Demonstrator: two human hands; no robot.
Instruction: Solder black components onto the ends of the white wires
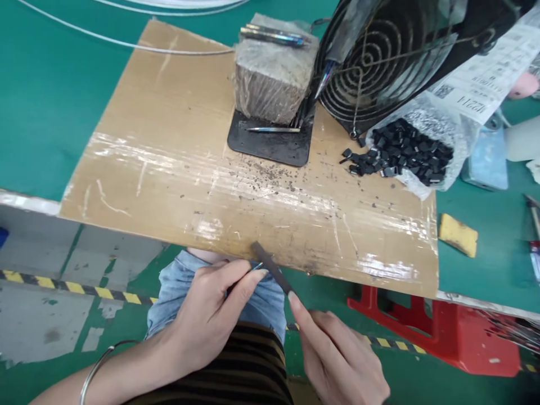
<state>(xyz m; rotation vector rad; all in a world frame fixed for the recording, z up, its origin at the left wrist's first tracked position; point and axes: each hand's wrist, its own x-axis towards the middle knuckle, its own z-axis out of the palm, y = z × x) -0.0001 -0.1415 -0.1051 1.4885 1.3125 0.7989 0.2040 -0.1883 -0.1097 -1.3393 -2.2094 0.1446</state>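
Between thumb and forefinger, my left hand (pixel 221 304) pinches a soldering iron tip (pixel 257 266) with a bluish metal sheen; most of it is hidden by the fingers. My right hand (pixel 337 349) grips one end of a flat dark file (pixel 274 270), its forefinger stretched along it. The file slants up and left to the front edge of the cardboard sheet (pixel 169 197), close beside the tip. I cannot tell whether file and tip touch. Farther back, a similar tip (pixel 274 130) lies on a black base plate (pixel 270 149) below a plastic-wrapped block (pixel 274 84).
More metal tips (pixel 274 36) rest on the block. A soldering iron (pixel 337 50) leans by a black fan (pixel 367 67). Small black parts (pixel 409 149) spill from a clear bag at right, near a yellow sponge (pixel 458 234). A red stool (pixel 464 337) stands below.
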